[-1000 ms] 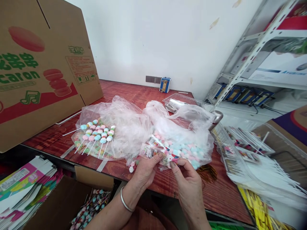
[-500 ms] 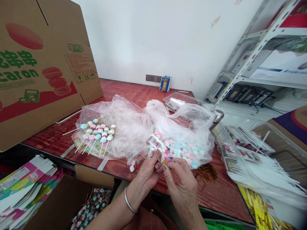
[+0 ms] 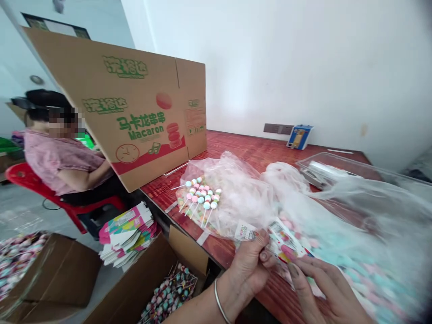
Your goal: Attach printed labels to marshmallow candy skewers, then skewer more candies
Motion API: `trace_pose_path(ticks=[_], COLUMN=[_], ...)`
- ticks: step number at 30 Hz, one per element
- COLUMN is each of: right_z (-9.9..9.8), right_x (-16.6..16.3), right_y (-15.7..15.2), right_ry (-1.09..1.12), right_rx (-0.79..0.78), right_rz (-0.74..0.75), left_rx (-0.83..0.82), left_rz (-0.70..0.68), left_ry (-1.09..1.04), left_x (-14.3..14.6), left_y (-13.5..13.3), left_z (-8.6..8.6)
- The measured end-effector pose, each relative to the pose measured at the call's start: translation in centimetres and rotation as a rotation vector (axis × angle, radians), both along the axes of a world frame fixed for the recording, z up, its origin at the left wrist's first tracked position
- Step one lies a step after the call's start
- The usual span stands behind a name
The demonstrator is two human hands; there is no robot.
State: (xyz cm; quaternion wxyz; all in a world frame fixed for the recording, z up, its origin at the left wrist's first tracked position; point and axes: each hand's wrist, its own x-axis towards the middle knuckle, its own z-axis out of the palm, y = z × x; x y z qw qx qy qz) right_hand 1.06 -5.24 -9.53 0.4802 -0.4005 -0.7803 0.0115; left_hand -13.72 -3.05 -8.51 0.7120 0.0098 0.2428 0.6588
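Note:
In front of me my left hand (image 3: 251, 263), with a silver bangle at the wrist, is closed with thumb against fingers. A small printed plastic packet (image 3: 245, 231) sticks out past its thumb. Between both hands is a white printed wrapper (image 3: 285, 240) with pink and red pictures. My right hand (image 3: 320, 281) pinches its lower edge between thumb and forefinger. Beyond the right hand, a clear bag (image 3: 381, 270) holds pink and blue candies. Several candy skewers (image 3: 202, 194) on white sticks lie on another clear bag (image 3: 236, 184) to the left.
A large cardboard carton (image 3: 145, 103) stands at the left of the red table (image 3: 232, 139). Below the edge, an open box (image 3: 189, 247) contains skewers, beside stacked printed cards (image 3: 126, 231). A person (image 3: 60, 157) sits on a red chair (image 3: 40, 189). A clear tray (image 3: 330, 157) stands behind the bags.
The view has swung left, bringing the seated person and more boxes into sight, while the shelf has left it. Both hands still hold the wrapper.

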Motion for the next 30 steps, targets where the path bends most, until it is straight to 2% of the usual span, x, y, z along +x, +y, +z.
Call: trace_pose_path(ticks=[3,5,7,10,11,13,16,20,25,30], right_z=[2.2,3.5,4.3,4.5,4.3,3.6,2.4,1.0,0.1,0.9], right_x=[-3.2,-6.7,-11.5,-20.5,-23.6,-29.3,-35.8,-40.4,-42.7,-41.7], right_y=[0.5,1.2,2.3,4.4,5.1,6.4,8.2,10.3,11.8,11.2], right_ry=[0.12,0.224,0.37,0.708,0.872,0.928,0.986,1.089,1.168,1.157], right_rx=[-0.047,-0.227,-0.543,-1.236,-1.465,-1.619,-1.764,-1.852,-1.833,-1.755], right_rz=[-0.011,0.052,0.215,0.533,0.563,0.588,0.571,0.494,0.39,0.411], left_rx=[-0.045,-0.076,-0.049,0.048,0.066,0.071,0.044,0.07,0.062,0.075], left_rz=[0.153,0.32,0.471,0.62,0.659,0.726,0.776,0.74,0.709,0.673], left_ry=[-0.018,-0.007,0.018,0.056,0.059,0.047,0.033,0.097,0.102,0.04], left_x=[-4.9,-9.2,-13.6,-19.0,-20.4,-22.7,-25.5,-28.3,-29.4,-28.6], left_y=[-0.4,-1.2,-2.4,-4.6,-5.3,-6.6,-7.9,-8.2,-6.9,-5.0], left_z=[0.6,1.1,1.7,2.0,1.8,1.2,-0.1,-1.7,-1.9,-1.0])
